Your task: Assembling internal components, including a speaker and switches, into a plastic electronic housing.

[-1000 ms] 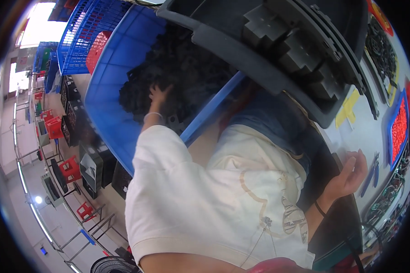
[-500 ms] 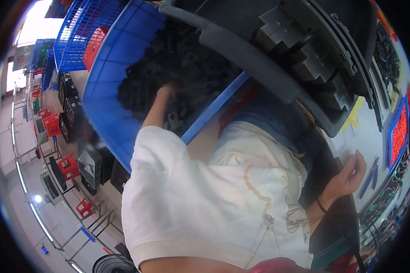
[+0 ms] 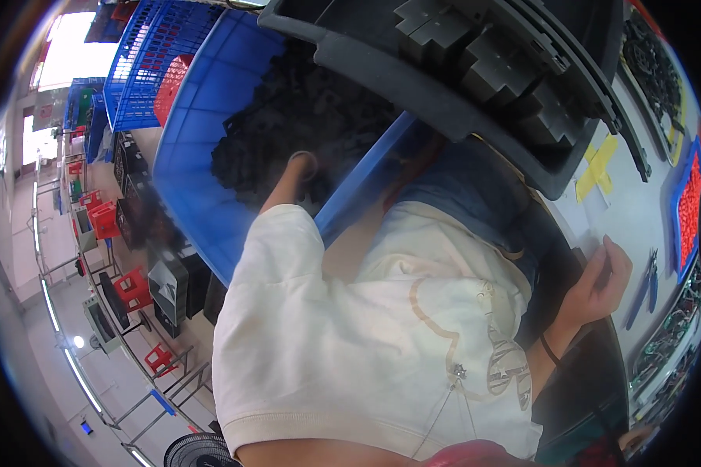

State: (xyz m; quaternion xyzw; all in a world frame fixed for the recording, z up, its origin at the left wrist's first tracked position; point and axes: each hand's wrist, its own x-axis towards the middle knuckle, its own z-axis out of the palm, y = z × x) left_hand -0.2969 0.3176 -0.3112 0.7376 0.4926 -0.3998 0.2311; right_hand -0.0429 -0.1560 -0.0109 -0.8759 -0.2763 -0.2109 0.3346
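Observation:
My left arm reaches down into a large blue bin [image 3: 183,167] at the upper left, filled with a heap of black plastic parts [image 3: 288,109]. A ring-like band circles the wrist; my left hand [image 3: 307,167] is dark and blurred among the parts, its fingers hidden. To the right, my right hand [image 3: 600,282] rests by the edge of a white tabletop, palm partly up. Its fingers are loosely bent, apart from the thumb, with nothing seen in them. A dark band sits on that wrist. Blue-handled pliers [image 3: 646,289] lie just right of it.
A black tray [image 3: 413,82] with stepped grey blocks [image 3: 514,70] juts over the bin's right side and my lap. Yellow tape [image 3: 597,170] crosses the white tabletop [image 3: 642,210]. Farther right are a blue tray of red pieces [image 3: 687,214] and coiled wires. Red stools [image 3: 132,289] stand left.
The view has shifted slightly. A pale part beside my left wrist no longer shows. More yellow tape is visible beside the black tray. My right hand stays by the table edge.

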